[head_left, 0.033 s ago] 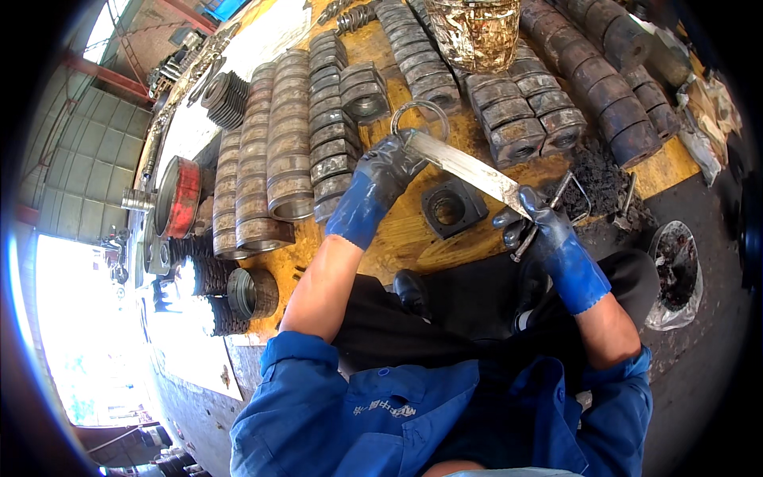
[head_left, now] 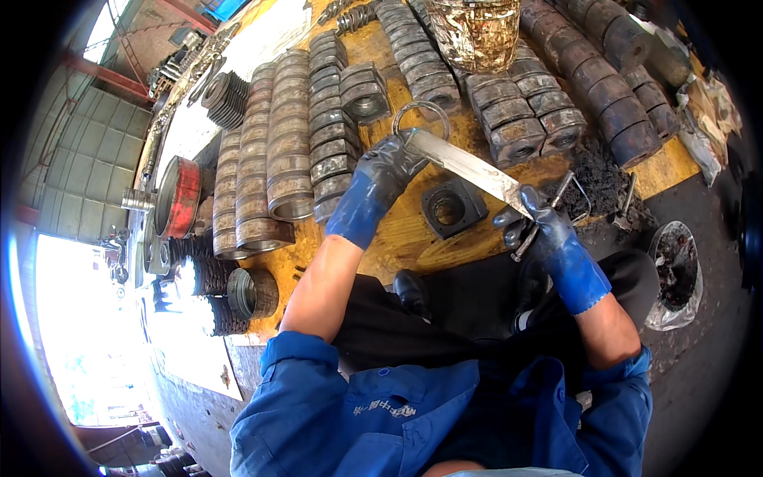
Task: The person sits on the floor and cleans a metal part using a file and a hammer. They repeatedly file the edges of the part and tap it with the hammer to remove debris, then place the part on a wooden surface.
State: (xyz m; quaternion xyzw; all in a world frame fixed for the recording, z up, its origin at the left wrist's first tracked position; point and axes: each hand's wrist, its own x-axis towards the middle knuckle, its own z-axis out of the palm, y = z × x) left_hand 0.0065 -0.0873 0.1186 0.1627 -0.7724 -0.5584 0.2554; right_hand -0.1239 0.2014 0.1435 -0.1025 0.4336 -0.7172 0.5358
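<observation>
A flat, pale metal strip (head_left: pixel 469 167) with a narrowed end spans my two hands above the yellow tabletop. My left hand (head_left: pixel 385 171), in a dirty blue rubber glove, is closed on its far left end. A thin metal ring (head_left: pixel 446 123) stands up at the same hand; whether it joins the strip I cannot tell. My right hand (head_left: pixel 548 230), gloved alike, has its fingers curled at the strip's narrow end, and a slim metal rod (head_left: pixel 562 191) passes through its grip. Below the strip, a dark square block (head_left: pixel 453 208) with a round bore lies on the table.
Rows of cylindrical metal parts (head_left: pixel 288 135) cover the table's left, with more blocks (head_left: pixel 509 119) at the back right. A stained bucket (head_left: pixel 474 36) stands at the back. Black greasy debris (head_left: pixel 600 179) is heaped right of my right hand; a bag of dark sludge (head_left: pixel 675 270) sits lower right.
</observation>
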